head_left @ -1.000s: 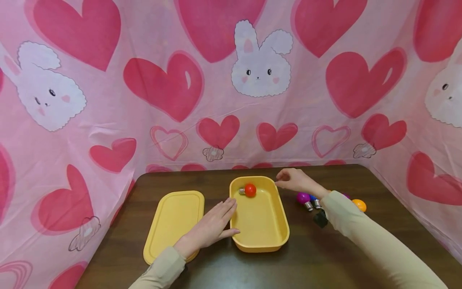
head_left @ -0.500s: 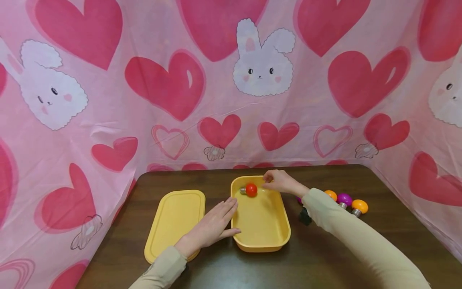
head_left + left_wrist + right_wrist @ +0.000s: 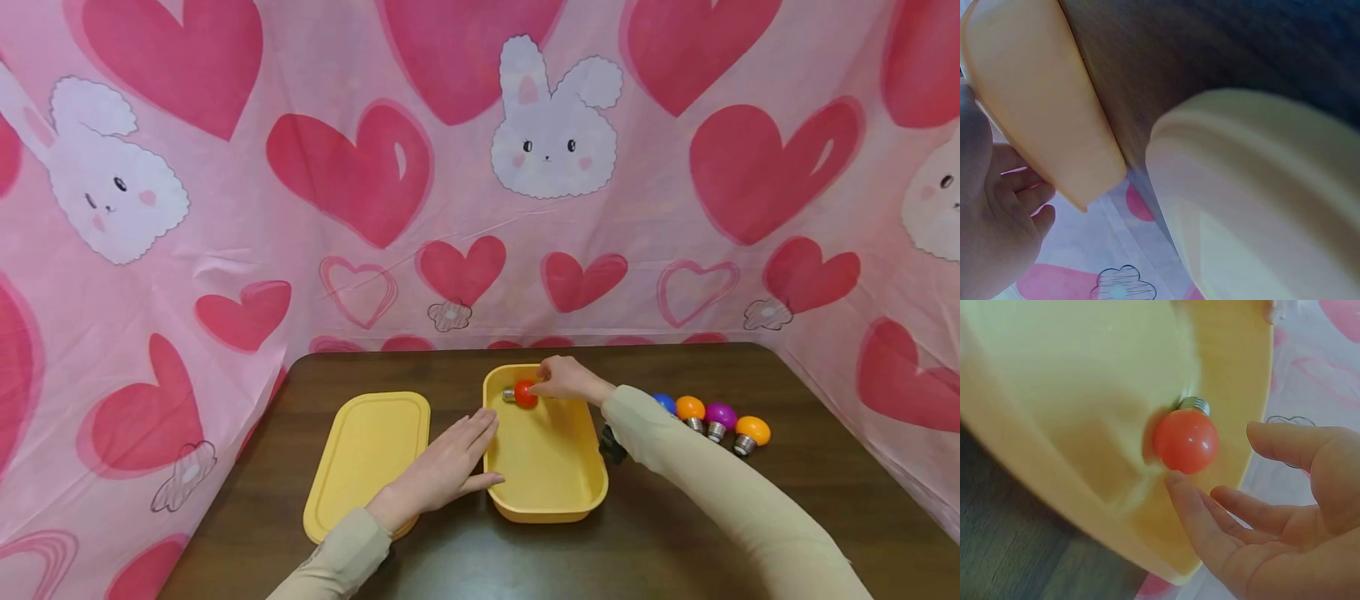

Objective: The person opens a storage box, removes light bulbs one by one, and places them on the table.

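Observation:
A red light bulb (image 3: pixel 526 394) with a metal screw base lies at the far end inside a yellow plastic box (image 3: pixel 543 458). My right hand (image 3: pixel 567 379) reaches over the box's far right corner. In the right wrist view a fingertip is right at the round end of the bulb (image 3: pixel 1186 441), while the thumb stands apart from it. Straight fingers of my left hand (image 3: pixel 444 464) rest against the box's left rim. In the left wrist view they lie along the outside edge of the box (image 3: pixel 1041 87).
To the left of the box lies a flat yellow lid (image 3: pixel 371 454). A blue bulb (image 3: pixel 664 402), a purple bulb (image 3: pixel 721 415) and two orange bulbs (image 3: pixel 753 430) lie on the dark wooden table (image 3: pixel 600 554) at right. A pink heart-patterned cloth (image 3: pixel 465 192) hangs behind.
My right hand has moved left, from beyond the box's right rim to the red bulb inside. More bulbs at right have come out from behind the sleeve. My left hand stays at the rim.

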### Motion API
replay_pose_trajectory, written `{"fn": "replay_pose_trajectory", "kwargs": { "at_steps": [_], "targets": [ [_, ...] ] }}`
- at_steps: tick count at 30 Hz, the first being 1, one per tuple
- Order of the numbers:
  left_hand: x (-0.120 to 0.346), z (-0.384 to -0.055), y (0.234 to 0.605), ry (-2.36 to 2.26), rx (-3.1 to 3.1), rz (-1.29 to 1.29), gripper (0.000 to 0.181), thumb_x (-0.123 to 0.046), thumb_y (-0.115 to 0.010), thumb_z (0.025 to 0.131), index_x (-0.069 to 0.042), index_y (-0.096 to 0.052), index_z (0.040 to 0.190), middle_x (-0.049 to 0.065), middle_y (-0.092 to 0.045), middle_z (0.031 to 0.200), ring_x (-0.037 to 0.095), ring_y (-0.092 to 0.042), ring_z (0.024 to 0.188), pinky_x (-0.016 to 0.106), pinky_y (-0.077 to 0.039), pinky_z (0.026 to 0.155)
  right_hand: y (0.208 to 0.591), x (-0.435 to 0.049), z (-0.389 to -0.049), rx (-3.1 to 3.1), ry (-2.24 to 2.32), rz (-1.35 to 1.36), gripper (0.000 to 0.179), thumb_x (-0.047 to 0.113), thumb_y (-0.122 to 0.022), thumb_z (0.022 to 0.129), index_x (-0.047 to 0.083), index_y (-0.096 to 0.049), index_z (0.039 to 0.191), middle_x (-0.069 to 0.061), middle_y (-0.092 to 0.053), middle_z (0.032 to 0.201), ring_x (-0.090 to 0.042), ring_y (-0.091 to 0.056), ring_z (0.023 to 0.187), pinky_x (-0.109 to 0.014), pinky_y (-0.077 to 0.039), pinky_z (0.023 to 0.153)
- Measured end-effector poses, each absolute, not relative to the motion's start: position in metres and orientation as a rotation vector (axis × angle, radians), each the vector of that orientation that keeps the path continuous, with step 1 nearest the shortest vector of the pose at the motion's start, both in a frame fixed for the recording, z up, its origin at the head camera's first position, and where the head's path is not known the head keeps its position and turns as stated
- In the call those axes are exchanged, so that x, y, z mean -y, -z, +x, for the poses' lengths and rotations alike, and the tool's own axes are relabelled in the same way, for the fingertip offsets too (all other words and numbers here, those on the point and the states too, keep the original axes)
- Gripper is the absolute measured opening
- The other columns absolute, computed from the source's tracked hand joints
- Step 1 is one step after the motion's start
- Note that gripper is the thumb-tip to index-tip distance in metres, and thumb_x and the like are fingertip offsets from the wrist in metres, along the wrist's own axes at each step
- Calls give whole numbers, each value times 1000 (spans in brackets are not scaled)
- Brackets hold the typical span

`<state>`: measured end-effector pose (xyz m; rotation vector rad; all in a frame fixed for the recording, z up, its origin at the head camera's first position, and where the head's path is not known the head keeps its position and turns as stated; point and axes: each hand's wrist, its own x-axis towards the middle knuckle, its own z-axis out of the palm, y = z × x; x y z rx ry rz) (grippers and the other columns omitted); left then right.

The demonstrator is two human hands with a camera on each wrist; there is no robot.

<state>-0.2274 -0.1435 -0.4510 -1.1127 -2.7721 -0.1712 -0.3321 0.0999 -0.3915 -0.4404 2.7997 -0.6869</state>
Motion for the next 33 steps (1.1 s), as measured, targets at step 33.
{"fn": "replay_pose_trajectory", "kwargs": {
  "at_steps": [33],
  "targets": [
    [144, -228, 456, 153, 2692, -1135, 80, -59, -48, 97, 1, -40, 150, 16, -39, 158, 29, -35, 149, 44, -35, 120, 405, -67, -331, -2782, 625, -543, 33, 23, -75, 86, 0, -63, 107, -6, -63, 87, -17, -54, 74, -27, -54, 75]
  ]
}}
